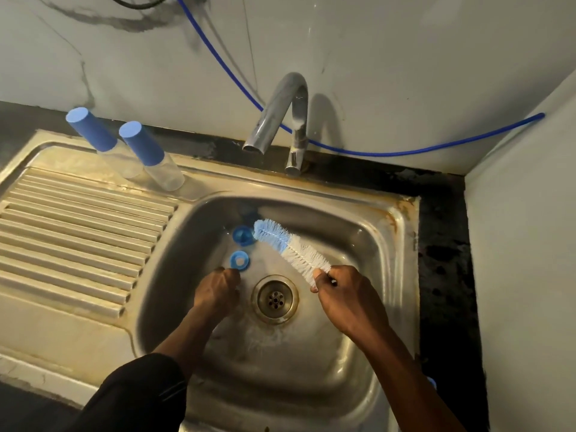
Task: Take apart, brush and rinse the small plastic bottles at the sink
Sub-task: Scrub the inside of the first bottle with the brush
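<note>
Brush gripped in right hand mid-sink; left hand beside cap, grasp unclear.

Brush — handle inside right hand

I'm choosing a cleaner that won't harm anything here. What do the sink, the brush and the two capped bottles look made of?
The sink looks like stainless steel: dull grey sheen, rusty-brown staining along the rim. The brush has blue and white bristles, probably nylon, seemingly on a wire core. The bottles have clear bodies, likely plastic, under matte blue plastic-looking caps.
</note>
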